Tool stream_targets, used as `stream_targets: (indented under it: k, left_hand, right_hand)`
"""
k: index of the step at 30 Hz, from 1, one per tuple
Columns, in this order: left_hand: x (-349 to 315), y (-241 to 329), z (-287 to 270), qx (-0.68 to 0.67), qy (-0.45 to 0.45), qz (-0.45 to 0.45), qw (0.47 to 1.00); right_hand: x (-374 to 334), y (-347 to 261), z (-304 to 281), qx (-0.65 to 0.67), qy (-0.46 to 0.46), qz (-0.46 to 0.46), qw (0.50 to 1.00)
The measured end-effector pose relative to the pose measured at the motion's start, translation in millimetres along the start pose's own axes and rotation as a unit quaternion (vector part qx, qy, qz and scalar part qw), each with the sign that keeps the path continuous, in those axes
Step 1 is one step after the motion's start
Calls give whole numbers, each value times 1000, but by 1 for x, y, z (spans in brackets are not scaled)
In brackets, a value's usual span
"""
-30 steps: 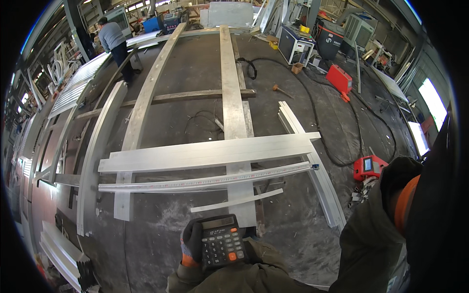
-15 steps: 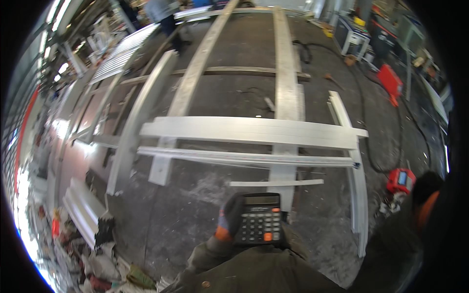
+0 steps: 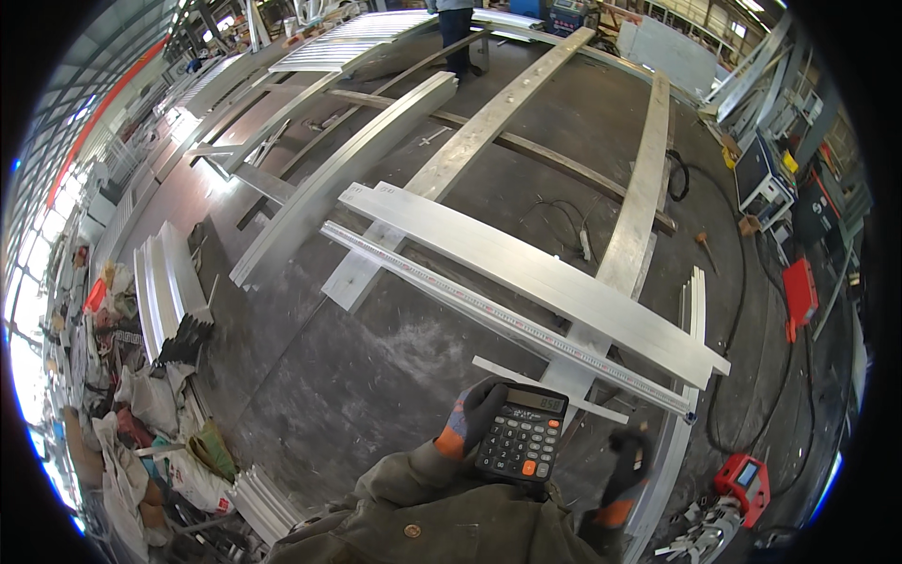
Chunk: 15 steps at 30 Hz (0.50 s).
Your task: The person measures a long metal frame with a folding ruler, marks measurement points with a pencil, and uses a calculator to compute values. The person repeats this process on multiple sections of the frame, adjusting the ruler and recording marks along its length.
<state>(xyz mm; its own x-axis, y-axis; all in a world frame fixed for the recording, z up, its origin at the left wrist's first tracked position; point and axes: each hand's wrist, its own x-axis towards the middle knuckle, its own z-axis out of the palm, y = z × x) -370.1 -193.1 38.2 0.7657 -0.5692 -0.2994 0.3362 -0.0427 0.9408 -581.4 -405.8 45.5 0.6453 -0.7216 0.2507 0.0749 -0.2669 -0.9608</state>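
Observation:
A black desk calculator (image 3: 520, 434) with grey and orange keys faces up at the lower middle, its display lit with digits. My left hand (image 3: 481, 414), in a dark glove with an orange cuff, grips its left edge. To the right, apart from the calculator, is my gloved right hand (image 3: 627, 465), its fingers curled in. A small pale spot shows at those fingertips; what they hold, if anything, I cannot make out. Beyond both hands, a long ruler with printed marks (image 3: 507, 318) lies alongside a wide silver metal profile (image 3: 536, 273). A thin pale strip (image 3: 550, 390) lies just past the calculator.
Two long beams (image 3: 507, 117) (image 3: 639, 188) support the profile. A red device with a screen (image 3: 744, 484) stands at lower right near metal offcuts (image 3: 700, 536). Dark cables (image 3: 752, 376) run along the right floor. Bags and scraps (image 3: 155, 423) pile up at left. A person (image 3: 456, 33) stands far off.
The view has turned, so the profile and ruler now slant down to the right. My right hand has come in from the far right toward the calculator. The display now shows digits.

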Motion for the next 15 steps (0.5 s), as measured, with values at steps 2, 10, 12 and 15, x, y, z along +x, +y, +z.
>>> stream_targets:
  k: [2,10,12,15]
  left_hand:
    - [1,-2,4,-37,5,-22,999]
    - [10,-4,7,49,-49,10,998]
    - [9,-4,7,15,-52,11,998]
    - [8,-4,7,9,-36,-17,999]
  right_hand:
    - [-25,11,25,73,47,127,988]
    - [-20,4,35,-41,3,96,995]
    - [-20,8,34,-32,12,103,994]
    - [-24,13,32,-37,7,124,992]
